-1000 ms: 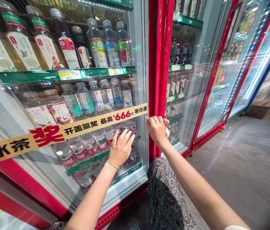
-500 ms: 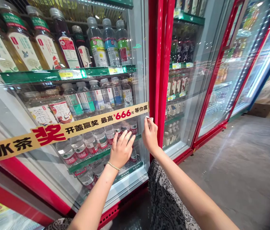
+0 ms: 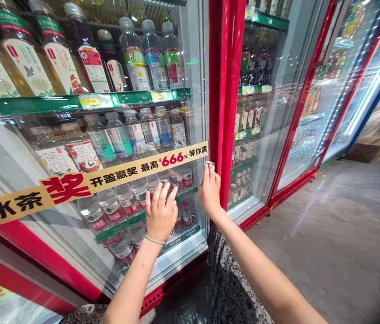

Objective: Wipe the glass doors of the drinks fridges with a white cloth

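My left hand (image 3: pixel 161 212), with a thin band at the wrist, rests spread against the glass door (image 3: pixel 199 108) of a drinks fridge, just below a yellow printed strip (image 3: pixel 115 176). Its fingers are apart and hold nothing. At the door's right edge, beside the red frame (image 3: pixel 218 90), my right hand (image 3: pixel 210 186) is closed around a small white cloth or tissue (image 3: pixel 210 164). Only a bit of the white piece shows above the fingertips; the rest is hidden in the hand. It sits close to the right end of the strip.
Behind the glass stand rows of bottles (image 3: pixel 136 58) on green-edged shelves (image 3: pixel 58 103). More red-framed fridges (image 3: pixel 297 148) run off to the right. A cardboard box (image 3: pixel 368 149) lies on the grey floor (image 3: pixel 328 234) at the far right. Patterned fabric (image 3: pixel 225 270) hangs below my right arm.
My left hand has slid a little left along the glass. My right hand stays by the door edge, its fingers turned so that less of the white piece shows.
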Motion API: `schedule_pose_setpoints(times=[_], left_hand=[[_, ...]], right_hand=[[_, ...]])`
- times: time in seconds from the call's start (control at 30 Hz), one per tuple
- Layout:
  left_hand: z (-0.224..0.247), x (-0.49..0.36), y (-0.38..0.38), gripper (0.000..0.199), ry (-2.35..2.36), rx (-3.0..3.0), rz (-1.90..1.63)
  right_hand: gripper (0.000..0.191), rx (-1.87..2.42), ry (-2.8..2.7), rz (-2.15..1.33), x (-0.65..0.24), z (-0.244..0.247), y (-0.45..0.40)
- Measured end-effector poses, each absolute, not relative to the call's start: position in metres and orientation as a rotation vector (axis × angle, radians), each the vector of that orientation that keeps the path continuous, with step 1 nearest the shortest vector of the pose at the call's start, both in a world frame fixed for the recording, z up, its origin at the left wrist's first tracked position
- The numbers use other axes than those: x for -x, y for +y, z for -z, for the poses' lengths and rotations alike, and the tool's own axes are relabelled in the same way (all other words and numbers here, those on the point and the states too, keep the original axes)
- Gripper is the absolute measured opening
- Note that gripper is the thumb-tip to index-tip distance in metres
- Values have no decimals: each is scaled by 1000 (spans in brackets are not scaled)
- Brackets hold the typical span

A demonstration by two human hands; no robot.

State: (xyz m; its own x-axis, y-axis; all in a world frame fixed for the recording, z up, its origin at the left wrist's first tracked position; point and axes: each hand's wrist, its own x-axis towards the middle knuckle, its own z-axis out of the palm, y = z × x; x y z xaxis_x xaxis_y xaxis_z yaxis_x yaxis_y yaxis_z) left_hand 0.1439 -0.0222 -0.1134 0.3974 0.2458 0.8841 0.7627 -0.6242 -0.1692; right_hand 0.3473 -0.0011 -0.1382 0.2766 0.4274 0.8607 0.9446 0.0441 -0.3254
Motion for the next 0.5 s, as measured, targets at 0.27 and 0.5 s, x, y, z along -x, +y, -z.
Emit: schedule_pose_setpoints(times=[0.27, 0.5], left_hand=[[130, -141, -27, 66, -1098, 2066, 1054], [143, -138, -22, 72, -1190, 2064, 1005]], right_hand=[[81, 1547, -1377, 664, -344, 143, -2], [86, 1495, -1441, 576, -328, 163, -4]])
